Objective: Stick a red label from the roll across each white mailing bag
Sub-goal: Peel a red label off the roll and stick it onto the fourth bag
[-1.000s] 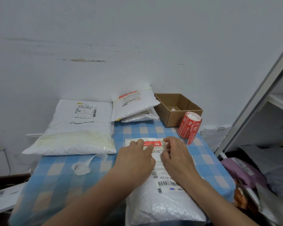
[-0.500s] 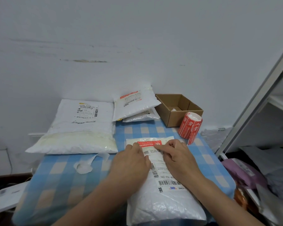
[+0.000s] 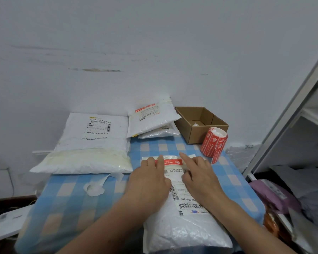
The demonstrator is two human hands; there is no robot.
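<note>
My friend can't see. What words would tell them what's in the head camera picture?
The left hand and right hand press a red label flat across the far end of a white mailing bag on a blue checked table. A roll of red labels sits at the right beside an open cardboard box; more white bags lie behind.

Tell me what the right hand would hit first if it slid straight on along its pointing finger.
The right hand points forward-left; past bare checked cloth it would likely meet the small stacked bags first, though depth is unclear.
</note>
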